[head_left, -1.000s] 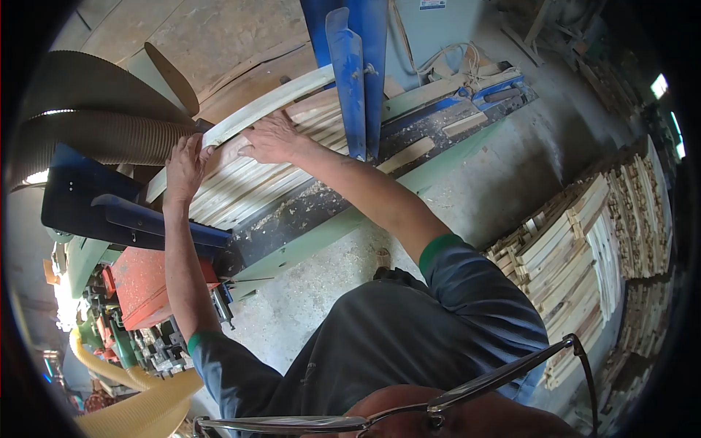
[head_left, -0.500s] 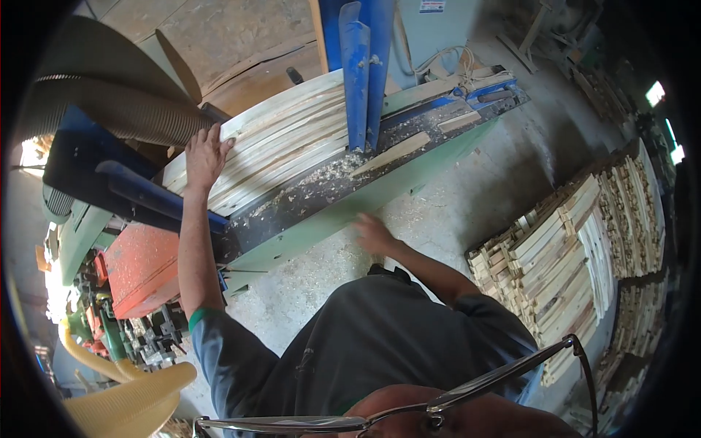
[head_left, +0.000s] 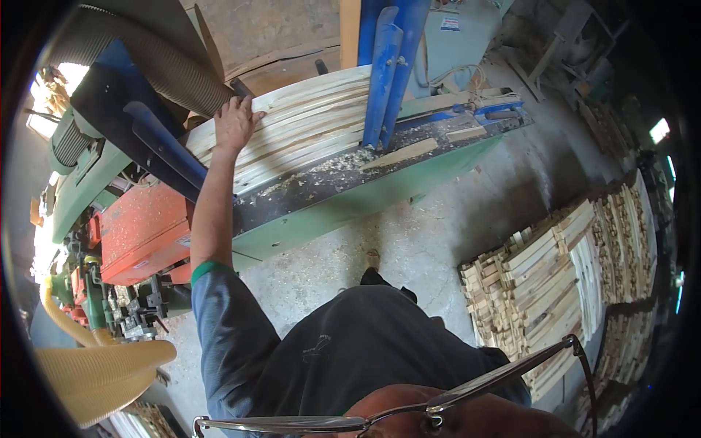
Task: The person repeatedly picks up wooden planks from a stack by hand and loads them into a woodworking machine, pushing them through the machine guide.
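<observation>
My left hand point(head_left: 235, 125) lies palm down across the left part of a row of pale wooden strips point(head_left: 307, 117), its fingers stretched out and a little apart near the far edge. The strips sit side by side on the dark machine bed point(head_left: 292, 197), running between two blue upright plates. My right hand is out of sight beside my body. On the bed, to the right of the blue plate point(head_left: 382, 80), lies a loose tapered piece of wood point(head_left: 400, 155) among shavings point(head_left: 343, 162).
Stacks of wooden pieces point(head_left: 537, 277) stand on the floor at right. A red machine housing point(head_left: 146, 226) and a yellow hose point(head_left: 102, 372) are at left. A ribbed grey duct point(head_left: 161, 69) runs behind. A green panel point(head_left: 350, 212) fronts the bed.
My right hand, which was out in front of the green panel, has drawn back out of view. My left hand remains on the strips. The view has shifted.
</observation>
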